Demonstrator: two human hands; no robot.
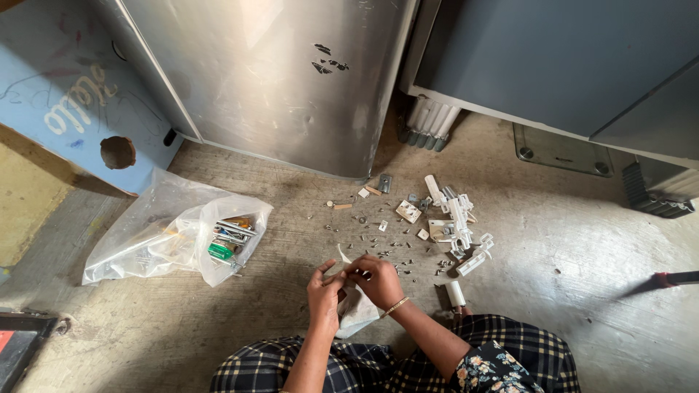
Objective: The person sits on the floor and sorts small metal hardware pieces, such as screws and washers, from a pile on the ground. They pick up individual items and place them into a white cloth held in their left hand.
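Sitting low over the concrete floor [568, 276], the person is working with both hands close together just above their plaid lap [306, 371]. The left hand [324, 295] is curling its fingers shut around the neck of a small white bag [357, 309], and the right hand [375, 280], with a gold bangle [397, 306] at the wrist, is pinching the same bag's upper edge; the bag is hanging between the two hands and drooping toward the knees. Whether a screw is sitting inside the pinch is too small to tell. To my eye the step is one of holding the bag's mouth while handling small parts, so keeping it upright and directly over the lap or floor seems wise, since anything slipping out would be rolling among the loose bits. Just beyond the hands, screws [386, 251] are lying scattered, and to their right a heap of white plastic fittings [455, 222] is spreading out, with a short white tube [455, 293] lying near the right knee. Off to the left a clear plastic bag [175, 236] is lying open with tools [229, 236] showing at its mouth. Farther back a dented metal panel [277, 80] and a grey cabinet [568, 58] are closing off the floor.
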